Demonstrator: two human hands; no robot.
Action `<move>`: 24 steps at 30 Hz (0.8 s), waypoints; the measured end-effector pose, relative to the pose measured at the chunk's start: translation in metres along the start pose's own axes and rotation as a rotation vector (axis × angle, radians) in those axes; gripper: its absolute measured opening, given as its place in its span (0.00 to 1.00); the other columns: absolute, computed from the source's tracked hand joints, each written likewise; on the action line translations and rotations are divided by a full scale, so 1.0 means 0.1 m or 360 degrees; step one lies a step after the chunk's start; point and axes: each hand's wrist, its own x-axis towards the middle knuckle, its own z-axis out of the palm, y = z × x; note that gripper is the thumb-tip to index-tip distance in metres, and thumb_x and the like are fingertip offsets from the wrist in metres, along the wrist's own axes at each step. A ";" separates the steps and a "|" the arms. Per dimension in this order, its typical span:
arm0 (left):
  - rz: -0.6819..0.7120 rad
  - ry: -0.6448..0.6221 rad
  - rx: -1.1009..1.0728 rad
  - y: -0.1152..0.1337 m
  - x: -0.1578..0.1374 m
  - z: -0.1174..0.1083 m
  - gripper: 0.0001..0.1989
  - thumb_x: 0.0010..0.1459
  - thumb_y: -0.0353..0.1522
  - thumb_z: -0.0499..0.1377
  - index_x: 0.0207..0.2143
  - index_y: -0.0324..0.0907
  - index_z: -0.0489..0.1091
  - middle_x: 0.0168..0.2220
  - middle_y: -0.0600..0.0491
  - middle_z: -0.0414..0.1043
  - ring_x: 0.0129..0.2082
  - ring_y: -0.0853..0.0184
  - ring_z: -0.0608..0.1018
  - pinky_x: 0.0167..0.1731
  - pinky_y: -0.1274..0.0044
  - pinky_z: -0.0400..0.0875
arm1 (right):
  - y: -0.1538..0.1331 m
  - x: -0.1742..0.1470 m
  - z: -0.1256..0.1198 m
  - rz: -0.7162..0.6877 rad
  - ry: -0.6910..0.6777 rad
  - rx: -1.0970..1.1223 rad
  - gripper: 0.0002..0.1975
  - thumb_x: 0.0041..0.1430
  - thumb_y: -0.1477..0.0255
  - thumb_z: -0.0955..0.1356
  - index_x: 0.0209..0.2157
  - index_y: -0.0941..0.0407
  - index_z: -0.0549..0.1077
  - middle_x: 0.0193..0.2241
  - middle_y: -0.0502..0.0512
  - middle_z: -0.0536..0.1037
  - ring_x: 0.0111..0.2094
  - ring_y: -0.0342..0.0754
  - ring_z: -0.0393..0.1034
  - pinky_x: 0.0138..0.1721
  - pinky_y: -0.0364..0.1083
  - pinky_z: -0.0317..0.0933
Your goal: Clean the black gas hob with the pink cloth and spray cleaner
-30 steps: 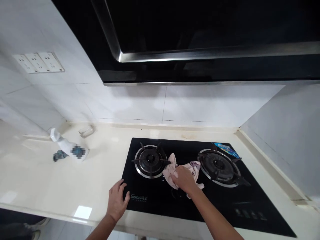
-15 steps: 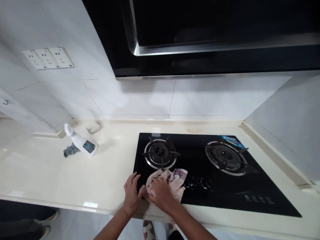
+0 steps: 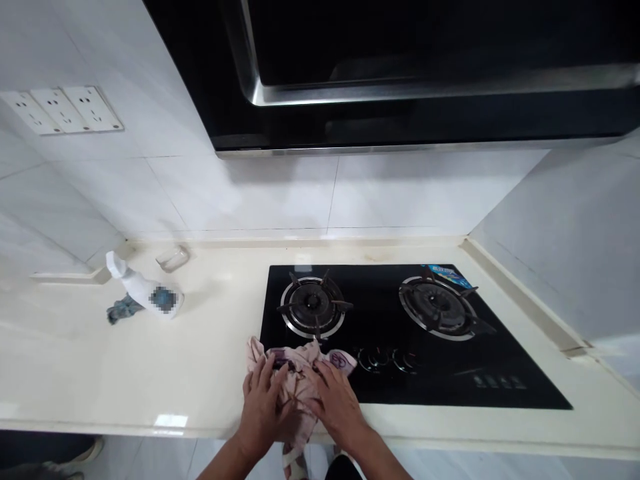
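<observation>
A pinkish cloth with purple markings lies bunched over the front left corner of the black gas cooktop. Part of it droops over the counter's front edge. My left hand rests on the cloth's left side, fingers spread and stretched out. On its right side lies my right hand, fingers also apart and touching the fabric. Just beyond the cloth is the left burner. The control knobs sit to the right of my right hand.
A white spray bottle leans over a blue-grey rag on the counter. Behind it sits a clear dish. The right burner has raised supports. A black range hood overhangs. Another person's foot shows lower left.
My right hand has loosened from the bunched cloth, and my left hand has come onto it. The cloth is spread wider, reaching further left and over the counter edge. The view has shifted right.
</observation>
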 end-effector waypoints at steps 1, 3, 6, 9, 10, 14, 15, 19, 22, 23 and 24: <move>-0.0015 -0.0030 -0.0009 0.04 0.07 0.03 0.31 0.57 0.36 0.64 0.63 0.50 0.64 0.66 0.43 0.63 0.64 0.45 0.65 0.56 0.54 0.64 | 0.10 -0.06 -0.01 0.0091 0.0089 0.0038 0.25 0.67 0.65 0.63 0.64 0.50 0.66 0.61 0.59 0.70 0.63 0.56 0.61 0.63 0.58 0.56; -0.0058 -0.0081 -0.0064 0.16 0.22 0.05 0.30 0.54 0.33 0.65 0.60 0.50 0.68 0.62 0.45 0.69 0.61 0.46 0.69 0.54 0.55 0.65 | 0.27 -0.11 -0.05 0.0285 0.0320 0.0111 0.21 0.70 0.65 0.59 0.59 0.55 0.70 0.57 0.62 0.73 0.59 0.54 0.65 0.61 0.56 0.61; -0.0077 -0.0123 -0.0191 0.37 0.40 0.07 0.26 0.53 0.34 0.65 0.56 0.50 0.72 0.63 0.45 0.68 0.59 0.48 0.70 0.54 0.56 0.66 | 0.37 -0.05 -0.09 0.0424 0.0591 0.0033 0.23 0.71 0.60 0.57 0.53 0.58 0.74 0.57 0.66 0.72 0.59 0.57 0.65 0.60 0.58 0.62; -0.0046 -0.0152 -0.0259 0.53 0.50 0.10 0.23 0.54 0.35 0.66 0.54 0.48 0.73 0.70 0.45 0.56 0.66 0.47 0.63 0.59 0.55 0.62 | 0.34 0.01 -0.01 0.0413 0.0596 -0.0106 0.24 0.71 0.61 0.57 0.53 0.59 0.75 0.54 0.68 0.75 0.58 0.59 0.67 0.61 0.60 0.61; -0.0002 -0.0190 -0.0268 0.54 0.52 0.11 0.25 0.54 0.35 0.66 0.56 0.47 0.71 0.71 0.45 0.54 0.68 0.47 0.60 0.61 0.54 0.60 | 0.32 0.01 0.05 0.0395 0.0550 -0.0117 0.24 0.71 0.61 0.57 0.55 0.59 0.74 0.54 0.67 0.75 0.58 0.58 0.67 0.61 0.59 0.61; 0.0272 -0.0465 -0.0346 0.46 0.58 0.11 0.37 0.56 0.41 0.65 0.67 0.50 0.59 0.68 0.48 0.61 0.64 0.49 0.66 0.60 0.54 0.61 | 0.37 0.01 0.24 0.0295 0.0436 -0.0183 0.27 0.72 0.60 0.57 0.64 0.58 0.66 0.63 0.63 0.69 0.65 0.56 0.60 0.64 0.57 0.58; 0.0283 -0.0513 -0.0354 0.43 0.61 0.10 0.37 0.57 0.43 0.64 0.66 0.50 0.59 0.67 0.48 0.62 0.62 0.49 0.68 0.59 0.54 0.63 | 0.43 0.05 0.25 0.0276 0.0443 -0.0220 0.28 0.72 0.59 0.57 0.64 0.59 0.64 0.64 0.64 0.67 0.67 0.56 0.57 0.64 0.57 0.57; 0.0197 -0.0549 -0.0317 0.43 0.76 0.07 0.35 0.57 0.45 0.63 0.64 0.47 0.62 0.64 0.44 0.65 0.56 0.48 0.72 0.54 0.54 0.67 | 0.61 0.42 0.10 0.0293 0.0455 -0.0338 0.27 0.72 0.61 0.56 0.62 0.62 0.67 0.63 0.69 0.67 0.67 0.59 0.56 0.64 0.59 0.55; 0.0173 -0.0515 -0.0331 0.51 0.88 0.08 0.40 0.55 0.45 0.64 0.67 0.47 0.57 0.60 0.43 0.67 0.53 0.49 0.73 0.52 0.55 0.69 | 0.54 0.68 -0.07 0.0375 0.0487 -0.0414 0.24 0.71 0.65 0.57 0.60 0.59 0.70 0.62 0.69 0.65 0.64 0.62 0.56 0.60 0.61 0.55; 0.0150 -0.0509 -0.0336 0.54 0.91 0.10 0.40 0.54 0.45 0.65 0.66 0.46 0.58 0.58 0.43 0.68 0.53 0.49 0.73 0.52 0.55 0.70 | 0.49 0.72 -0.12 0.0404 0.0475 -0.0436 0.22 0.70 0.66 0.58 0.60 0.56 0.71 0.61 0.68 0.66 0.62 0.61 0.57 0.58 0.61 0.55; 0.0119 -0.0505 -0.0340 0.57 0.93 0.11 0.38 0.54 0.44 0.65 0.65 0.46 0.60 0.57 0.43 0.69 0.52 0.49 0.73 0.52 0.55 0.70 | 0.42 0.73 -0.16 0.0420 0.0428 -0.0448 0.21 0.70 0.68 0.59 0.59 0.53 0.72 0.59 0.66 0.68 0.59 0.60 0.60 0.56 0.60 0.56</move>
